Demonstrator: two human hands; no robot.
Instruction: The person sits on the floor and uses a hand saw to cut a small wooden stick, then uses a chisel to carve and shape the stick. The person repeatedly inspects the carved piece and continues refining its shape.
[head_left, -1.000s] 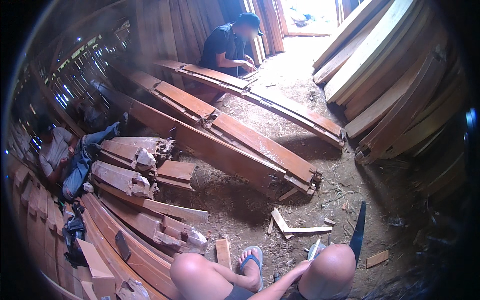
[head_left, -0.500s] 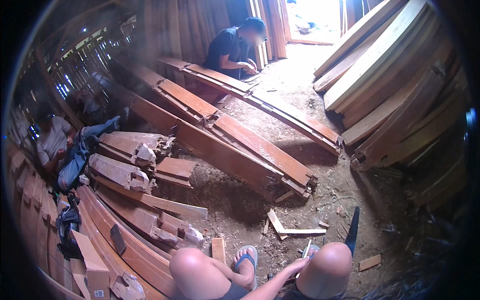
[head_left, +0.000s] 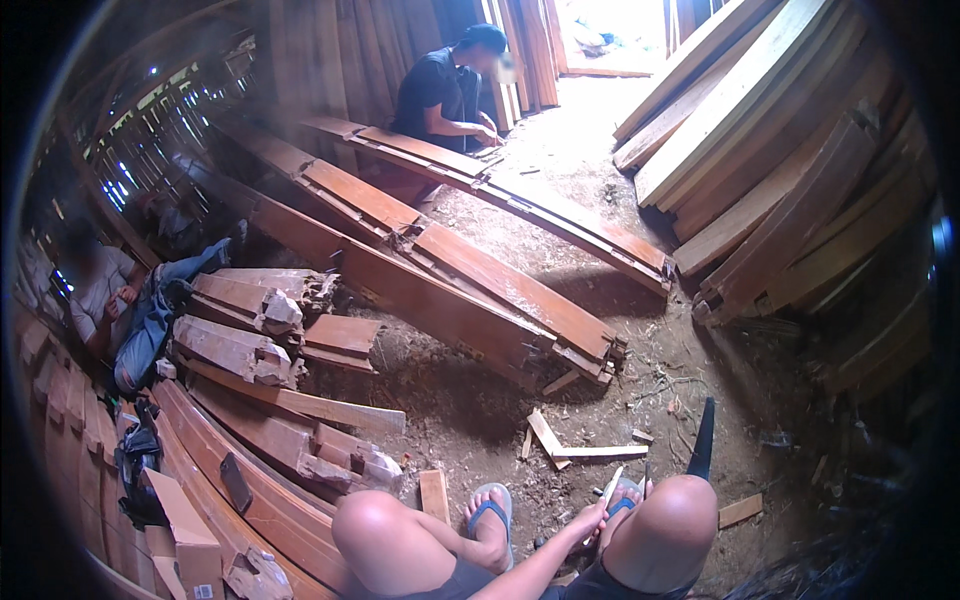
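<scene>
My left hand (head_left: 590,518) is closed round a thin, pale wooden strip (head_left: 612,486), held between my knees beside my right knee. The strip slants up and away from the fingers. A narrow dark piece (head_left: 646,478) stands up just right of it, its lower part hidden by the knee; I cannot make out what it is. My right hand does not show; the right knee covers that area. A dark saw blade (head_left: 704,440) rises behind the same knee, its lower end hidden.
Long reddish-brown boards (head_left: 480,310) cross the floor ahead. Thin offcuts (head_left: 590,453) lie before my feet. Carved timbers (head_left: 230,350), a phone (head_left: 236,482) and a cardboard box (head_left: 185,535) are at left. Planks (head_left: 740,120) lean at right. One person (head_left: 440,95) crouches far off, another (head_left: 105,290) sits left.
My left hand and the strip have risen slightly, and the strip points further up. The narrow dark piece now shows beside it. The whole view has shifted a little.
</scene>
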